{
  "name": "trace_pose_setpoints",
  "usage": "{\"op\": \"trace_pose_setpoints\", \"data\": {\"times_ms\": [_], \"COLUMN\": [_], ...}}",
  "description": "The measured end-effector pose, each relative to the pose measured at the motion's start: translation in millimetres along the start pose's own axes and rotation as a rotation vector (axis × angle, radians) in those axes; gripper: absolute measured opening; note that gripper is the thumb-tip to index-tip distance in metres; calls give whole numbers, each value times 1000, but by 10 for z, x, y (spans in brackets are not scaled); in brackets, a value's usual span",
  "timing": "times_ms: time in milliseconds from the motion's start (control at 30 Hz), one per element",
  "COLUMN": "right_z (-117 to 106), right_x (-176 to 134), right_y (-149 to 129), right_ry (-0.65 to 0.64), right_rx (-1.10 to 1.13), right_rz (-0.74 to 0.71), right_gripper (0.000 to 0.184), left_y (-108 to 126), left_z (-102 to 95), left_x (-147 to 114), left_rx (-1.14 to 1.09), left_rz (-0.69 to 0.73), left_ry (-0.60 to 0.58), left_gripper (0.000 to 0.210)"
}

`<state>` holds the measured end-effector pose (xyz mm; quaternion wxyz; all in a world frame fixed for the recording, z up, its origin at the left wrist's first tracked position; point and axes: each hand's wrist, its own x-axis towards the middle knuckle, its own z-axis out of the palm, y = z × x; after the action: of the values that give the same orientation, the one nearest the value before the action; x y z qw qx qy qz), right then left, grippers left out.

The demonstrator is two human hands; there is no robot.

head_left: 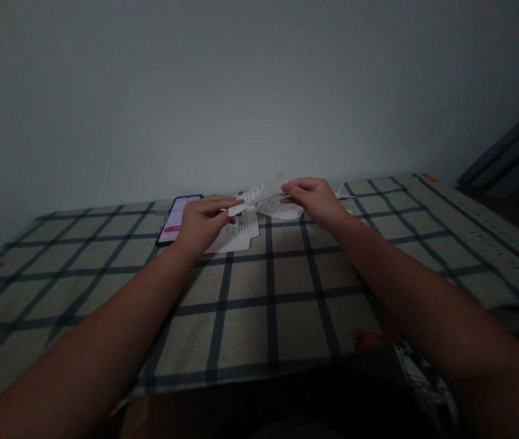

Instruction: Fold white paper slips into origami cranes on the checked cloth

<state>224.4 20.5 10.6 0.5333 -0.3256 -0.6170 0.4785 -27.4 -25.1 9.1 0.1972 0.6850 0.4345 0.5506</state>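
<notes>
Between my hands is a narrow printed strip of paper (259, 194), raised a little above the table. My left hand (204, 221) pinches its left end between thumb and fingers. At the other end, my right hand (313, 198) grips it near the upper right corner. Below lies a printed sheet (241, 235) with a stepped edge, partly hidden by my left hand. Another piece of paper (282, 211) lies behind the strip, near my right hand. The print is too small to read.
A phone (175, 222) with its screen lit lies left of my left hand. White scraps (342, 194) sit beyond my right wrist. The checked tablecloth (245, 317) covers the table, which meets a plain wall (259, 91). Dark folded fabric (510, 158) hangs at the right.
</notes>
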Motion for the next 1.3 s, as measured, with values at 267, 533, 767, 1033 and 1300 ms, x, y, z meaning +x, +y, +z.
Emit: {"op": "trace_pose_setpoints", "data": {"times_ms": [267,533,767,1033,1300], "right_z": [53,57,102,119,203], "right_x": [-10,11,-25,-56,-59], "right_y": [-27,84,69,89,66], "right_ry": [60,15,-22,-114,-24], "right_rx": [40,73,55,9,151], "right_rz": [-11,-6,10,-4,89], "right_gripper": [25,22,30,36,37], "left_y": [64,71,24,19,-36], "left_z": [-2,126,115,131,156], "left_x": [-7,-19,-29,-98,-116], "left_rx": [174,-218,-198,-235,-314], "left_rz": [20,-338,-474,-515,-498], "left_ry": [-8,-123,-338,-436,-360], "left_gripper": [27,67,29,29,37]}}
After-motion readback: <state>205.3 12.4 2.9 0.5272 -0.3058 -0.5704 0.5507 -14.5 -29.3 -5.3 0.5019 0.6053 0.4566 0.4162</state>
